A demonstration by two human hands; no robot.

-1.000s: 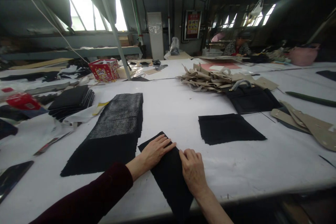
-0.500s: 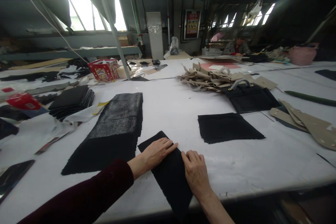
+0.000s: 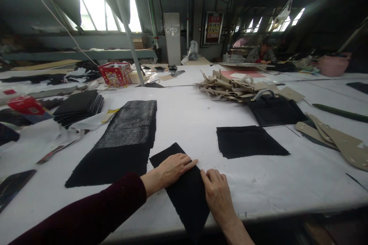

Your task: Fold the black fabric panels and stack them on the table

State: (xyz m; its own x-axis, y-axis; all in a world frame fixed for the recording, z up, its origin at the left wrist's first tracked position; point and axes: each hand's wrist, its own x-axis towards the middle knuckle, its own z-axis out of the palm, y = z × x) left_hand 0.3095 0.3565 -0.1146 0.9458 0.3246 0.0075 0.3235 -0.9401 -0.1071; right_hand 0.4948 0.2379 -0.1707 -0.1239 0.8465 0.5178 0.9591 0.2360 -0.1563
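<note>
Lying open and flat, neither clenched nor grasping, the left hand [image 3: 171, 169] and right hand [image 3: 217, 194] press a black fabric panel [image 3: 185, 195], with more black panels [image 3: 78, 108] stacked off to the left

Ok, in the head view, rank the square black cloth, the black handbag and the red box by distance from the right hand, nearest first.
1. Square black cloth: ahead and to the right of the right hand.
2. Black handbag: farther ahead on the right, just past the cloth.
3. Red box: farthest, well ahead and to the left.
</note>
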